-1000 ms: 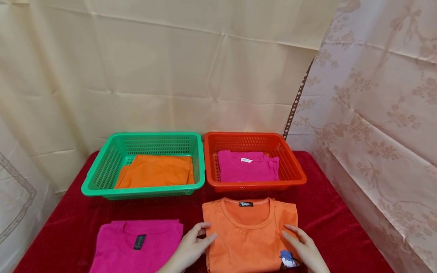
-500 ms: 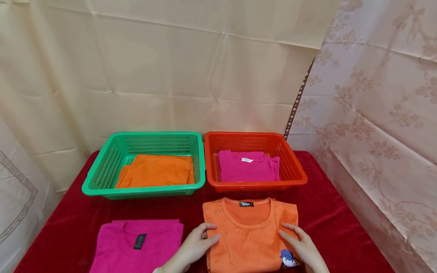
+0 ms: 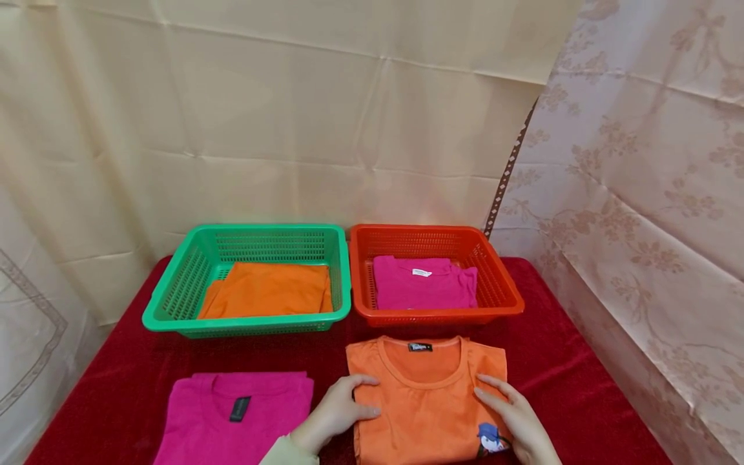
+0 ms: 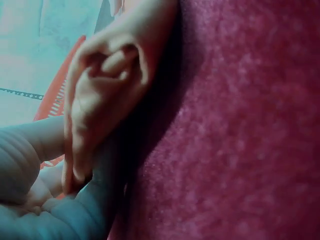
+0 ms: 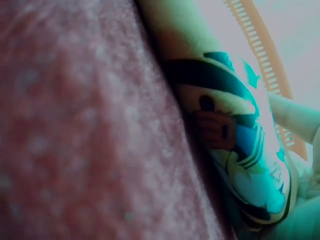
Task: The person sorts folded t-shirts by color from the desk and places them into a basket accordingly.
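Note:
A folded orange T-shirt [image 3: 421, 413] with a black neck label and a cartoon print lies on the red velvet cloth. At its left side my left hand [image 3: 337, 408] pinches the edge, thumb on top; the left wrist view shows the folded cloth [image 4: 100, 110] between thumb and fingers. My right hand [image 3: 518, 421] grips the opposite side beside the print. In the right wrist view, the printed edge [image 5: 245, 145] sits between the thumb and the fingers, which are partly hidden. Left of my left hand lies a folded magenta T-shirt [image 3: 267, 416].
Behind the shirts stand a green basket [image 3: 247, 324] holding folded orange clothing [image 3: 273, 290] and a red basket [image 3: 438, 316] holding a folded magenta shirt [image 3: 424, 287]. They stand side by side on the red-covered table [image 3: 558, 374], with a beige curtain [image 3: 290, 116] behind.
My left hand has moved slightly right and further onto the orange T-shirt's edge. My right hand has shifted slightly inward and up. The shirt has hardly moved.

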A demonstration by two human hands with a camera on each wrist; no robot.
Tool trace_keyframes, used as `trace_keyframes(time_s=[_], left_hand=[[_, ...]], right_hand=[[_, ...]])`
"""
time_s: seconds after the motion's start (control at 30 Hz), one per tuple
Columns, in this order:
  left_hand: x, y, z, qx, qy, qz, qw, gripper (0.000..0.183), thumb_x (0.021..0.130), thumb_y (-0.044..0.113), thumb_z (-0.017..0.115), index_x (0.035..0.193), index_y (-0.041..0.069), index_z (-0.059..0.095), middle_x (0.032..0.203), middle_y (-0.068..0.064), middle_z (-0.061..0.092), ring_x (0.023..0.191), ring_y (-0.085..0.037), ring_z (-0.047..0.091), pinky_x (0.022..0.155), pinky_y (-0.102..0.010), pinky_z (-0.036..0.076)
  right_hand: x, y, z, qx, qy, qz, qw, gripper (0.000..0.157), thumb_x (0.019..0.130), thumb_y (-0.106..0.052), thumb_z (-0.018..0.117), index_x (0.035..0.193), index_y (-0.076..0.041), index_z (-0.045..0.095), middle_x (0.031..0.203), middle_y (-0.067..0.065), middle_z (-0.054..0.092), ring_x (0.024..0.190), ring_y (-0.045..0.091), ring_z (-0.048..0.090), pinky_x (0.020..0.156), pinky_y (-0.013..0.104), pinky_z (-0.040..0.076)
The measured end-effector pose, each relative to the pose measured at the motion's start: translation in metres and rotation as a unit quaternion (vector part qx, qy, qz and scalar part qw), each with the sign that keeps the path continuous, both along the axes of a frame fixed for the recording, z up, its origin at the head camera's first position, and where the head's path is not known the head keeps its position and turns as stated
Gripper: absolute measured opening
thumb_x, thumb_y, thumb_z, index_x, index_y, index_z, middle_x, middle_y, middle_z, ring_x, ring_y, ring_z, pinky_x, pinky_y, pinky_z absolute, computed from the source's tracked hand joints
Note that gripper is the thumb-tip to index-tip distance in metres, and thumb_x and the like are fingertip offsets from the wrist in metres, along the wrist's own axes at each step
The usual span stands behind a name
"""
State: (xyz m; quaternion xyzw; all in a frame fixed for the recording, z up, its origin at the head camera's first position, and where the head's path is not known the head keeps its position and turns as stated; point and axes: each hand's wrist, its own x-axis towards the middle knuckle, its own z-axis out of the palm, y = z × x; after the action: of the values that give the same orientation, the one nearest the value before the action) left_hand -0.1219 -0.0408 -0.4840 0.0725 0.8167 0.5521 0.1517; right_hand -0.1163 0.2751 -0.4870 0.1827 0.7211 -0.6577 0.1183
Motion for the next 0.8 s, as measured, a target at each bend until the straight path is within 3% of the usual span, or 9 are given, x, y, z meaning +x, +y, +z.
trace_keyframes(time_s=[0.17, 0.27, 0.43, 0.6, 0.8], left_hand=[[0.000, 0.002, 0.000, 0.021, -0.001, -0.002, 0.9998, 0.052, 0.066, 0.013, 0.082, 0.114, 0.012, 0.063, 0.116, -0.012, 0.058, 0.109, -0.030, 0.051, 0.091, -0.044, 0.041], [0.001, 0.003, 0.000, 0.042, -0.011, -0.014, 0.9990, 0.057, 0.065, 0.013, 0.083, 0.118, 0.013, 0.061, 0.117, -0.010, 0.058, 0.110, -0.028, 0.050, 0.092, -0.043, 0.040], [0.002, 0.007, 0.001, 0.053, -0.017, -0.027, 0.9981, 0.063, 0.063, 0.012, 0.083, 0.121, 0.016, 0.059, 0.120, -0.008, 0.057, 0.111, -0.026, 0.049, 0.093, -0.042, 0.038], [0.005, 0.007, 0.004, 0.060, -0.018, -0.030, 0.9976, 0.072, 0.063, 0.010, 0.082, 0.129, 0.012, 0.053, 0.123, -0.010, 0.056, 0.108, -0.024, 0.051, 0.090, -0.040, 0.041], [0.009, 0.010, 0.010, 0.043, 0.018, -0.026, 0.9985, 0.071, 0.069, 0.017, 0.079, 0.133, 0.004, 0.049, 0.129, -0.014, 0.053, 0.115, -0.029, 0.050, 0.093, -0.042, 0.042]], right_hand=[[0.001, 0.007, -0.002, -0.121, -0.013, 0.068, 0.990, 0.057, 0.090, -0.019, 0.061, 0.142, -0.016, 0.039, 0.115, 0.002, 0.060, 0.099, 0.021, 0.061, 0.084, 0.037, 0.050], [0.001, 0.010, -0.003, -0.161, -0.013, 0.102, 0.981, 0.059, 0.092, -0.015, 0.057, 0.145, -0.018, 0.032, 0.115, 0.000, 0.060, 0.102, 0.020, 0.060, 0.087, 0.037, 0.049], [0.000, 0.010, -0.005, -0.171, -0.003, 0.115, 0.979, 0.061, 0.092, -0.011, 0.056, 0.146, -0.018, 0.030, 0.117, -0.002, 0.059, 0.105, 0.017, 0.059, 0.088, 0.034, 0.049], [0.000, 0.008, -0.005, -0.166, 0.009, 0.113, 0.980, 0.063, 0.090, -0.008, 0.057, 0.146, -0.018, 0.030, 0.118, -0.002, 0.059, 0.106, 0.016, 0.058, 0.089, 0.034, 0.048], [0.002, 0.002, 0.000, -0.151, 0.050, 0.106, 0.982, 0.060, 0.091, -0.008, 0.056, 0.145, -0.016, 0.031, 0.119, -0.001, 0.061, 0.103, 0.017, 0.060, 0.084, 0.036, 0.051]])
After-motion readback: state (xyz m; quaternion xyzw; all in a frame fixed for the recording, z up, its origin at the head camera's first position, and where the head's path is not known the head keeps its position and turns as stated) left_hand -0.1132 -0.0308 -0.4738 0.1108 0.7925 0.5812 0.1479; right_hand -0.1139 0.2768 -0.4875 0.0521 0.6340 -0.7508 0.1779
